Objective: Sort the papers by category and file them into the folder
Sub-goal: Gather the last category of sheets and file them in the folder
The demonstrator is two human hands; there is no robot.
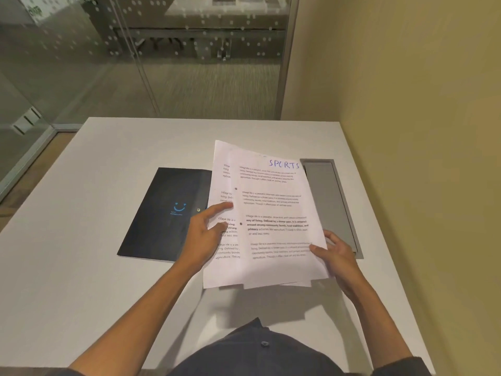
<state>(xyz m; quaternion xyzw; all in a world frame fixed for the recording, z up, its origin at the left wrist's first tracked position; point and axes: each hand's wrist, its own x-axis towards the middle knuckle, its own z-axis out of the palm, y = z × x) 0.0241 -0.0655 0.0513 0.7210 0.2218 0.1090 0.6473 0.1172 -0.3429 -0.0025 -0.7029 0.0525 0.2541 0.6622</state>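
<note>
A stack of printed white papers (pixel 273 234) is lifted above the white table. The top sheet has "SPORTS" written by hand in blue at its upper right. My right hand (pixel 337 256) grips the stack's lower right edge. My left hand (pixel 204 232) holds the left side, with its fingers spread on the sheet underneath, which is shifted to the left. A dark folder (pixel 162 213) with a blue smile logo and a snap button lies closed flat on the table, partly under the papers' left edge.
A grey metal cable hatch (pixel 332 202) is set into the table (pixel 81 253) just right of the papers. A yellowish wall runs along the right side. Glass partitions stand behind the table's far edge.
</note>
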